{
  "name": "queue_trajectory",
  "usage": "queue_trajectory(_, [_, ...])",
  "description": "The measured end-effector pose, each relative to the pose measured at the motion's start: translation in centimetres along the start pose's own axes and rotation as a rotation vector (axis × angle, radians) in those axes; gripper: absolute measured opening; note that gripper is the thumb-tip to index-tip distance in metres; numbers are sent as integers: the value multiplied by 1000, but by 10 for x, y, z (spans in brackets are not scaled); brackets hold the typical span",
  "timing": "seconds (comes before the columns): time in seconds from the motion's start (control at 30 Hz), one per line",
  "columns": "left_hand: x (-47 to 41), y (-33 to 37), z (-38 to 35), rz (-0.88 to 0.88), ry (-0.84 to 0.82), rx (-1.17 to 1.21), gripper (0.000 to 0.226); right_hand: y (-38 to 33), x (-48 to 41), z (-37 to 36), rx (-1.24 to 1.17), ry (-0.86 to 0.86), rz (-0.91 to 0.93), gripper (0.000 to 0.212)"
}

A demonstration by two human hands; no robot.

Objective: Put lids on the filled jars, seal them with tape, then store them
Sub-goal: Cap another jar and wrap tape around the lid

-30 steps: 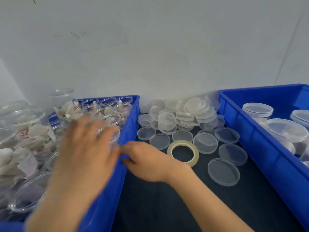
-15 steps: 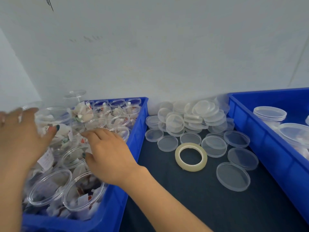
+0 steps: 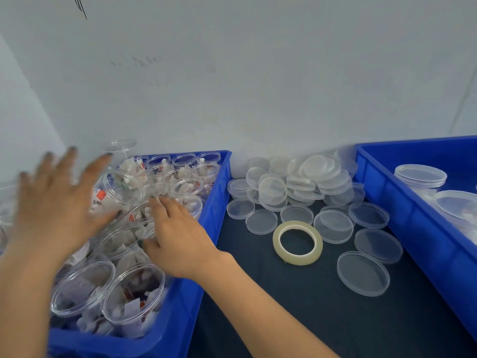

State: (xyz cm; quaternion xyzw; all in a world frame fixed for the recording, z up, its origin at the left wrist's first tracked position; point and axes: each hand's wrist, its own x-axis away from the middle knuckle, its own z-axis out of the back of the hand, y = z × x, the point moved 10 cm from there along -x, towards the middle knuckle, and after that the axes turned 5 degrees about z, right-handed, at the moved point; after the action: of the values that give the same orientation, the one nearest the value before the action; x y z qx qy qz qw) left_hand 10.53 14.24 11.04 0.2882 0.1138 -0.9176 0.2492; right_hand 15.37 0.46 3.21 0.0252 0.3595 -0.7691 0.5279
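Blue bins [image 3: 219,202], clear jars [image 3: 134,293] and lids [image 3: 362,273], yellowish tape roll [image 3: 277,241], dark mat [image 3: 309,306]

— What sort of place is shown?
— A small packing workshop is suggested. Packet-filled clear jars [image 3: 124,187] are massed in a blue plastic bin [image 3: 216,197]. Loose lids [image 3: 320,166] are heaped on a dark mat [image 3: 258,319], and a tape roll [image 3: 296,259] is laid beside them.

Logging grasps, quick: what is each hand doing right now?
Left hand: open, fingers spread, blurred, holding nothing.
Right hand: open, fingers straight over the filled jars, nothing gripped.
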Motion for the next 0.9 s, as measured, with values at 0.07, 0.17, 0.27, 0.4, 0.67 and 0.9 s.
queue_trajectory(0.07, [1,20,-16,-82,-101,-63,84,-1,1,-4,-1,-21,6,75])
queue_trajectory(0.17, [-1,23,-27,-12,-148,-91,42,0,5,-6,-22,-31,-2,74])
queue_trajectory(0.27, [-2,25,-23,-46,-66,-81,22,6,9,-1,-34,-30,-14,74])
queue_trajectory(0.4, [-6,11,-17,33,59,61,21,8,14,7,-59,-6,-10,77])
queue_trajectory(0.67, [44,78,65,-28,303,569,11,15,38,67,-134,410,-60,107])
queue_trajectory(0.9, [92,183,32,-30,23,820,16,94,116,95,-265,654,-269,99])
